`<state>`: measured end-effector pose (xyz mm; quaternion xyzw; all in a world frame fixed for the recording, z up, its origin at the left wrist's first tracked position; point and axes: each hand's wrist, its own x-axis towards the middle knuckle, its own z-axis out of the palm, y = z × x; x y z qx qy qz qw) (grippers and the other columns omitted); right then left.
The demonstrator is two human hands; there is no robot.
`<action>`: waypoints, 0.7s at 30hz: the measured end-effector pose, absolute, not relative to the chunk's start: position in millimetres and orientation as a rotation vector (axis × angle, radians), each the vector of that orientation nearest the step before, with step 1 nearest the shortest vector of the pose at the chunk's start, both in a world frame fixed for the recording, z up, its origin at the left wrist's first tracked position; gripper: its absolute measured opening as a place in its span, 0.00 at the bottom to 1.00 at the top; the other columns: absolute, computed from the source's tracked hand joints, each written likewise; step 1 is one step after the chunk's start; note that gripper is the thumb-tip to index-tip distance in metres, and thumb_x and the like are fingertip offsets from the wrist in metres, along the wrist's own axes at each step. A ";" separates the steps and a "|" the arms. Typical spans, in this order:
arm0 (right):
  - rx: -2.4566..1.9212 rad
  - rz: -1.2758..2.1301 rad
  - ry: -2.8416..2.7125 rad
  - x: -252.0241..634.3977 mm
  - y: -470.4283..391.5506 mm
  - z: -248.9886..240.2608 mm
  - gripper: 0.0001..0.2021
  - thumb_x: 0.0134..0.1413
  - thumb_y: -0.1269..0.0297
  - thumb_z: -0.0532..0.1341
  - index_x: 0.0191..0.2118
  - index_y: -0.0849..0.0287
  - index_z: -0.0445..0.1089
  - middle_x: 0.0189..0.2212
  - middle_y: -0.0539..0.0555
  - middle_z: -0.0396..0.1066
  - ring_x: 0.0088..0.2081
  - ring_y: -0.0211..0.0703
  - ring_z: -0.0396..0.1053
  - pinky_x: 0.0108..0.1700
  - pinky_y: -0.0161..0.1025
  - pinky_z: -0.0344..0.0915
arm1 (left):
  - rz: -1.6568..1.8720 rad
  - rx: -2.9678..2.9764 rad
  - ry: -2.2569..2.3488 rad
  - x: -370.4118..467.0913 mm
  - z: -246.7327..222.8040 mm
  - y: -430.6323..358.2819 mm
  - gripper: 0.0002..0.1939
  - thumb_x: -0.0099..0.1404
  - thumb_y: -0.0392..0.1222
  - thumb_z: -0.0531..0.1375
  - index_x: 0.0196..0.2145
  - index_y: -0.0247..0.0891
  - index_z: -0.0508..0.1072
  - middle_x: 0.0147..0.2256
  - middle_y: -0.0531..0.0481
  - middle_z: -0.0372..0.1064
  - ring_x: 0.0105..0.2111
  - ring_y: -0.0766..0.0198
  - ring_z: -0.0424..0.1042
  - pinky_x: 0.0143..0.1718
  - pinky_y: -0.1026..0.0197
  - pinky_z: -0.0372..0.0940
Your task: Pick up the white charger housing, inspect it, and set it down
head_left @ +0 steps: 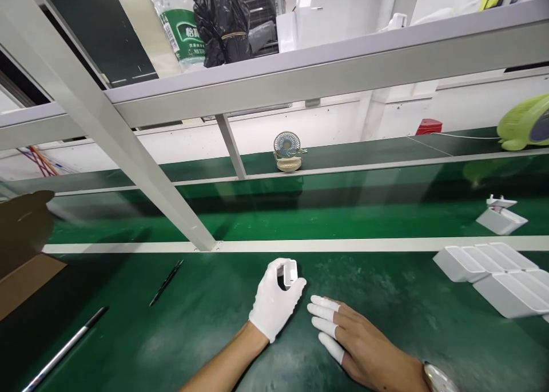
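Note:
My left hand (277,300), in a white glove, has its fingers curled round a small white plastic housing (290,272) standing on the green bench. The housing's open side partly shows; the fingertips behind it are hidden. To the right, my right hand (347,338) lies low over the bench, palm down, with white finger cots on the fingers and nothing in it. Its fingers are stretched out, pointing left towards the glove but apart from it. Several similar white plastic housings (510,289) stand in rows at the far right.
A white rail (343,245) runs along the bench's back edge, with a slanting post (141,175) at left. Behind it lies a white plug piece (501,215). A black pen (166,282), a silver rod (64,349) and a cardboard box (30,283) are on the left.

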<state>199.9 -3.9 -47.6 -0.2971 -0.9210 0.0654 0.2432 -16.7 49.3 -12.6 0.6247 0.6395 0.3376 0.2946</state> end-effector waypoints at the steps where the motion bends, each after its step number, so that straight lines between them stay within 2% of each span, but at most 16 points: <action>1: -0.813 0.178 -2.516 199.9 -4.2 -47.9 0.17 0.67 0.71 0.56 0.59 0.66 0.66 0.58 0.67 0.69 0.66 0.54 0.58 0.66 0.50 0.63 | 0.891 1.675 1.696 -16.4 -13.4 48.8 0.20 0.62 0.46 0.62 0.52 0.44 0.68 0.48 0.50 0.73 0.49 0.57 0.72 0.54 0.49 0.66; 3: -0.810 0.174 -2.516 199.8 -4.5 -47.7 0.17 0.67 0.72 0.56 0.59 0.66 0.66 0.58 0.67 0.69 0.66 0.54 0.59 0.66 0.50 0.63 | 0.892 1.691 1.679 -16.2 -16.0 49.0 0.22 0.63 0.46 0.61 0.54 0.43 0.67 0.50 0.48 0.72 0.50 0.56 0.72 0.55 0.48 0.65; 7: -0.812 0.168 -2.508 199.2 -3.5 -46.4 0.17 0.66 0.72 0.56 0.59 0.66 0.66 0.57 0.67 0.70 0.65 0.55 0.61 0.65 0.50 0.64 | 0.927 1.681 1.649 -16.9 -20.4 51.5 0.34 0.62 0.46 0.62 0.64 0.43 0.58 0.55 0.46 0.69 0.53 0.56 0.70 0.57 0.49 0.65; 13: -0.809 0.162 -2.517 199.1 -2.7 -44.7 0.18 0.65 0.72 0.57 0.59 0.66 0.66 0.57 0.67 0.70 0.65 0.55 0.61 0.65 0.51 0.64 | 0.923 1.821 1.646 -17.7 -16.6 52.6 0.24 0.62 0.45 0.62 0.55 0.40 0.68 0.54 0.45 0.69 0.54 0.55 0.70 0.59 0.49 0.63; 21: -0.807 0.115 -2.523 199.2 -4.5 -44.6 0.19 0.66 0.73 0.55 0.60 0.66 0.64 0.56 0.69 0.71 0.63 0.57 0.63 0.61 0.53 0.69 | 0.932 1.639 1.691 -16.2 -18.9 50.1 0.31 0.59 0.46 0.64 0.59 0.40 0.63 0.51 0.45 0.72 0.51 0.56 0.72 0.56 0.49 0.66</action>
